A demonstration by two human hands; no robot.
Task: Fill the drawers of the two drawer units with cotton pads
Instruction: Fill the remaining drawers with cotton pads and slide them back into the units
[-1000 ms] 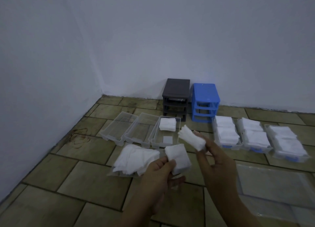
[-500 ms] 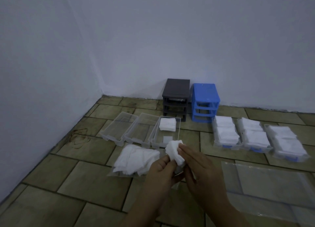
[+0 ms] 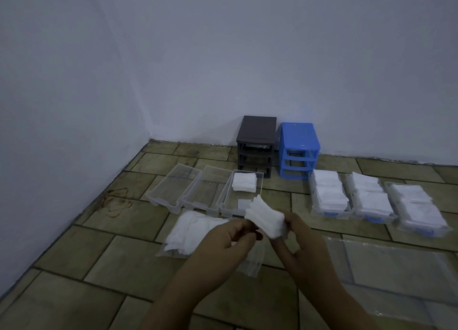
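Both hands hold one stack of white cotton pads (image 3: 266, 218) above the floor. My right hand (image 3: 297, 240) grips it from the right and below, while my left hand (image 3: 230, 238) pinches its left end. A black drawer unit (image 3: 256, 143) and a blue drawer unit (image 3: 298, 151) stand drawerless against the far wall. Three clear drawers lie left of centre: two bare ones (image 3: 173, 190) (image 3: 205, 193) and a third drawer (image 3: 224, 202) with a small pile of pads (image 3: 244, 182) at its far end. To the right, three drawers (image 3: 328, 193) (image 3: 369, 198) (image 3: 416, 208) are packed with pads.
An open plastic bag with loose pads (image 3: 195, 230) lies just under my left hand. A flat clear plastic bag (image 3: 396, 267) covers the tiles at the right. Walls meet in a corner at the far left of the tiled floor.
One second ago each hand held its own stack. They brought the two together, and now the joined stack sits mainly in my right hand, raised a little to the right.
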